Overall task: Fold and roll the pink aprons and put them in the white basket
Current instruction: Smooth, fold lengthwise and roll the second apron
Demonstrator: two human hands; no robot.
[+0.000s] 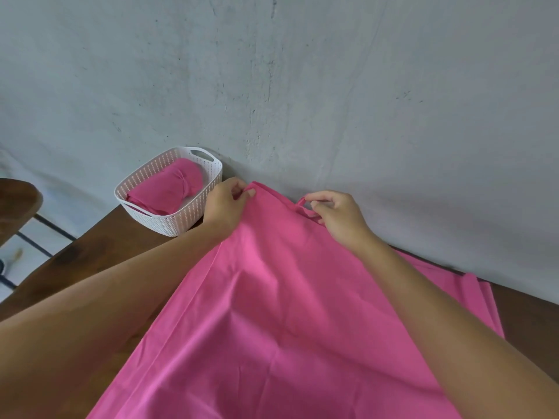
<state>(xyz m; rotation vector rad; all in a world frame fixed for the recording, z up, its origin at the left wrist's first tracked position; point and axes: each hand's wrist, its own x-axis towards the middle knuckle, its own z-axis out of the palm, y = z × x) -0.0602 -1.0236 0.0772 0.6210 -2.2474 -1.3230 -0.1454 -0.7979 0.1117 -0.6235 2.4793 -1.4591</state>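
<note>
One rolled pink apron (pixel 169 189) is already stowed in the white basket (pixel 157 220). A second pink apron (pixel 272 313) is spread unfolded on the wooden table (pixel 90 255); its top corner is pinched by the left hand (pixel 225 204), its strap loop (pixel 305 207) by the right hand (pixel 338 216). Folding, rolling and stowing remain.

We're looking in on what is appearing to be a plain room in a home. A rough grey plastered wall (pixel 332 86) is filling the whole background, scuffed and hairline-cracked. A dark wooden table (pixel 90 261) is sitting pushed right up against it. Off at the left edge a rounded wooden seat (pixel 18 201) is peeking in, above a pale floor (pixel 27 249) crossed by dark lines. Household linen is telling the rest: a pink apron (pixel 272 313) is lying spread over the table, and a white basket (pixel 157 220) is standing by the wall, holding a rolled pink apron (pixel 169 186).
</note>
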